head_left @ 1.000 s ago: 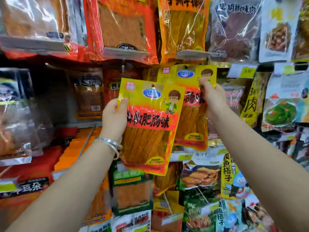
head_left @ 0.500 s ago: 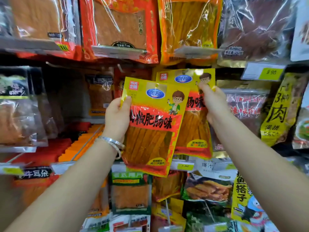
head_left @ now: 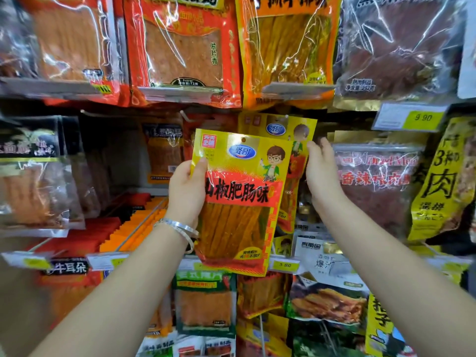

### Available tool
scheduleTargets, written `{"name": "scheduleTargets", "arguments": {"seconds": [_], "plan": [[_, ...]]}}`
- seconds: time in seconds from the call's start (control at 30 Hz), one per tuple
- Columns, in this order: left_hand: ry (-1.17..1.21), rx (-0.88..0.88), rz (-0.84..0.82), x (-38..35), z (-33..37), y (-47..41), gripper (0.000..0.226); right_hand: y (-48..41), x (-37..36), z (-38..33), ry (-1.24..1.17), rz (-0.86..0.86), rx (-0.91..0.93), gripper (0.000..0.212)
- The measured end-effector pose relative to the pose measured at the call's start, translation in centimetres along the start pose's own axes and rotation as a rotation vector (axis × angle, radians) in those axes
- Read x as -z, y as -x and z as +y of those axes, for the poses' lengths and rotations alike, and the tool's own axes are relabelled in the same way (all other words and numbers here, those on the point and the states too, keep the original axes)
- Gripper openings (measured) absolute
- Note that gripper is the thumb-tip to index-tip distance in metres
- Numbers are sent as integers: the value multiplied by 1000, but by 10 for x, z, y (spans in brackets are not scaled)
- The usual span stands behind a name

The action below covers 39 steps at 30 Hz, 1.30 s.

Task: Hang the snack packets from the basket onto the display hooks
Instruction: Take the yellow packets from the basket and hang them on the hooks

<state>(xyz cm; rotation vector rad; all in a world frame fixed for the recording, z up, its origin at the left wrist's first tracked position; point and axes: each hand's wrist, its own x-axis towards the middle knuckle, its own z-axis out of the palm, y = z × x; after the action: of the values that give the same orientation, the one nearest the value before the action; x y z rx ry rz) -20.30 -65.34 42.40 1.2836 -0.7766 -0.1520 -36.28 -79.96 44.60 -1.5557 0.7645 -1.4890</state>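
Here the left hand [head_left: 186,191] holds a yellow packet [head_left: 239,199] upright in front of the display, at the centre of the view. Its thumb presses on the packet's front near the left edge and the fingers are hidden behind, so the grip is closed on the packet. A silver bangle [head_left: 177,228] sits on that wrist, at about 7 o'clock from the hand.

A second packet [head_left: 296,140] of the same kind hangs just behind the first, up at 1 o'clock from it, with only its top and right strip showing. The small hole at its top edge sits by a hook, though whether the hook passes through it cannot be told.

The right hand [head_left: 322,173] is at 3 o'clock from the held packet, palm turned toward the hanging one. Its fingers [head_left: 313,150] are loosely spread and touch or almost touch the right edge of the second packet; they are not closed on anything.

Above, at 12 o'clock, a row of large orange and red bags [head_left: 185,47] hangs over the packets. A yellow price tag [head_left: 422,117] sits at 2 o'clock, and a dark red bag [head_left: 376,181] lies right of the right hand. More snack bags fill the rows below, at 6 o'clock.
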Motion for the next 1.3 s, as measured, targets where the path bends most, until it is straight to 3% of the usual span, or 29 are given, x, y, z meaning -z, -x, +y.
{"name": "scheduleTargets", "arguments": {"seconds": [0.07,0.17,0.27,0.3,0.43,0.57,0.77,1.03,1.3], "plan": [[3,-11,-15,-5,-2,3,31,20,5,1,-91,-14,84,59],[49,-15,-77,-18,-1,10,32,35,5,-4,-153,-131,27,51],[62,-41,-140,-30,1,13,18,35,8,-11,-171,-128,89,10],[72,-56,-153,-32,3,13,13,33,12,-13,-159,-117,120,11],[5,-259,-188,-35,18,7,60,22,25,-17,-29,-71,256,19],[-254,-506,-269,-45,40,4,64,9,31,-26,-5,-41,273,19],[-259,-523,-365,-63,59,3,68,-9,27,-45,-40,-37,235,14],[-175,-479,-363,-62,56,4,69,-18,20,-42,-13,-32,148,15],[-139,-486,-381,-64,50,1,70,-19,22,-37,56,-54,182,17]]}}
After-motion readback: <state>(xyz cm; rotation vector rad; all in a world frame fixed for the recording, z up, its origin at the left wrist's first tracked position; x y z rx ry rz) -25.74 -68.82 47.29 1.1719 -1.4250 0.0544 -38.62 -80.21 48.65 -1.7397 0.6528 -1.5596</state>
